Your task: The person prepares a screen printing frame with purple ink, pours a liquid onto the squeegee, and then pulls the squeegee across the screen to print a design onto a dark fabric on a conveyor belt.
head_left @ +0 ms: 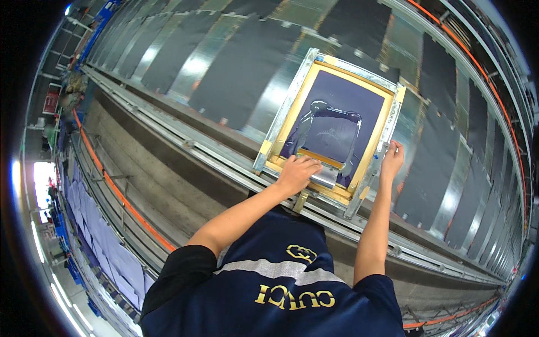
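Right of centre in the frame, the printing screen [337, 121] lies on the long worktop [168, 121]. The left hand [297, 173] has its fingers closed on the squeegee [321, 175]; the right hand [391, 160] clasps the frame's metal edge. The frame looks stiff, its mesh delicate and ink-slick. A red sign [50, 99] hangs at far left.

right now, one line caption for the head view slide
Left hand presses squeegee in screen frame; right hand grips its edge.
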### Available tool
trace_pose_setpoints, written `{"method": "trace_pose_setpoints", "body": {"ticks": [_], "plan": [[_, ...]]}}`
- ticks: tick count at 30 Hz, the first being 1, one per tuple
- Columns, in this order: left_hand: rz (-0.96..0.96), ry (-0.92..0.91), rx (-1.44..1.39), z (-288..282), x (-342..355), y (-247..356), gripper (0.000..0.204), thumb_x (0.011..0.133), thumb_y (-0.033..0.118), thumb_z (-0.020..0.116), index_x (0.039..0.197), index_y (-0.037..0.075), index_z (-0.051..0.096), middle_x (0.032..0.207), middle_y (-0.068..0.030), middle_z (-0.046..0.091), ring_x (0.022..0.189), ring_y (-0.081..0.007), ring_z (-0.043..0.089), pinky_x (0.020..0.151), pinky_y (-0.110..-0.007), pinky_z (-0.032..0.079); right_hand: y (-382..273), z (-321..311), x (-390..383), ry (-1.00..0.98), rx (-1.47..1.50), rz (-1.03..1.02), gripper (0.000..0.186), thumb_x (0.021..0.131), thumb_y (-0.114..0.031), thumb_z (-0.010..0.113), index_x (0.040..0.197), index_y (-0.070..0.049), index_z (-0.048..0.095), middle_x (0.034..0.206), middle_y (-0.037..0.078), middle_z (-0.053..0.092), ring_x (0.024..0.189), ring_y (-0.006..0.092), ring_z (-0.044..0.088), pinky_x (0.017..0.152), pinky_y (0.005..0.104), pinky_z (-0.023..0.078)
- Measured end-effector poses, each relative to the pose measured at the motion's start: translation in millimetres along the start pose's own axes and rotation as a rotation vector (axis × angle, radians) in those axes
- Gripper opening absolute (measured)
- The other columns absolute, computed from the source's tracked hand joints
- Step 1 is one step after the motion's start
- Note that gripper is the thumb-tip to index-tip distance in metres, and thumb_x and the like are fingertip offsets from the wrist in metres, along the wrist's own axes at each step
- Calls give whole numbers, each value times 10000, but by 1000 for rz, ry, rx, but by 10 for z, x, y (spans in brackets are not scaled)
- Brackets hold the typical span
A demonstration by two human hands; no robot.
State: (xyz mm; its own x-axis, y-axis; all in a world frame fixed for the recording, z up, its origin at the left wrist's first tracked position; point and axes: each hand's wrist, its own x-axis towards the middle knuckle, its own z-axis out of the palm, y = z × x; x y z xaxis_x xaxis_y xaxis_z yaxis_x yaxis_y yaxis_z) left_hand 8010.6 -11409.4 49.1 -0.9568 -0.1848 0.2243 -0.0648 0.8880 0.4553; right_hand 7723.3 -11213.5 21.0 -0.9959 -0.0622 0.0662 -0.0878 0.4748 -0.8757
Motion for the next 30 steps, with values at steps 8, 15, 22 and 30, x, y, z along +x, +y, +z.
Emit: {"method": "trace_pose_setpoints", "body": {"ticks": [8,15,22,30], "plan": [[-86,-36,58,-1339,-497,-2067,526,707,51,766,1218,178,757,1278,28,732,1183,-178,631,939,-386,418,-1229,2324,-1086,-8,78,-66,222,1066,-237,582,1099,-40,678,928,140,716,820,253,651,800,400,516],[-134,-71,97,-2098,-985,-3377,545,718,48,756,1239,207,751,1314,49,719,1204,-201,633,952,-401,447,-1886,3559,-1733,-50,48,25,227,1072,-246,567,1124,-50,667,879,150,709,717,259,627,719,424,494],[-17,-83,141,-2008,-1426,-3601,512,765,35,726,1240,226,740,1339,50,707,1252,-193,638,999,-455,428,-1795,3879,-1749,-17,-19,77,238,1066,-270,577,1134,-66,680,801,149,694,687,276,611,721,437,490],[-120,10,62,-2030,488,-4303,411,741,-6,705,1071,218,806,1102,6,789,980,-219,718,835,-433,445,-1825,3872,-1742,-24,-17,133,236,1066,-289,584,1128,-85,684,675,93,576,631,214,535,656,418,448]]}}
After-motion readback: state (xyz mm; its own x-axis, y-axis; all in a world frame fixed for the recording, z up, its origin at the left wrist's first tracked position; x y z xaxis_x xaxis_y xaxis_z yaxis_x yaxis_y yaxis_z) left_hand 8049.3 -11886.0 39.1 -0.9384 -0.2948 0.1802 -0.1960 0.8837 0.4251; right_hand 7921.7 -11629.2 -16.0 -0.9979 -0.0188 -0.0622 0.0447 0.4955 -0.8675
